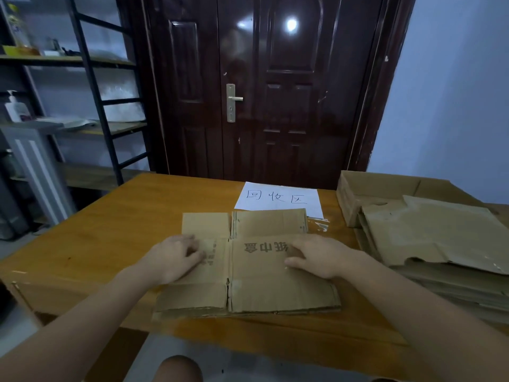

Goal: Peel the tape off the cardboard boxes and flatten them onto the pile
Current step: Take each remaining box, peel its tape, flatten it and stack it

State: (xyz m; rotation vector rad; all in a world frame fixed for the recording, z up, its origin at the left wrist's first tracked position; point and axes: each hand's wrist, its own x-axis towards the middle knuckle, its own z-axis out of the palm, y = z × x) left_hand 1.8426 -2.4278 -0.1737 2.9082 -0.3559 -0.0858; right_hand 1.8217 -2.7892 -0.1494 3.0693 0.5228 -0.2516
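A flattened cardboard box [256, 288] with printed characters lies flat on a small pile in the middle of the wooden table [96, 244]. My left hand [176, 257] presses down on its left panel, fingers slightly bent. On the box's right side rests my right hand [316, 256], palm down with fingers spread over the print. A scrap of clear peeled tape [319, 224] lies just beyond the box's far right corner.
A white paper sign [278, 198] with handwritten characters lies behind the box. At the right stand an open cardboard box [366, 188] and a stack of flattened cardboard [429, 238]. A dark door is behind the table, metal shelves at the left.
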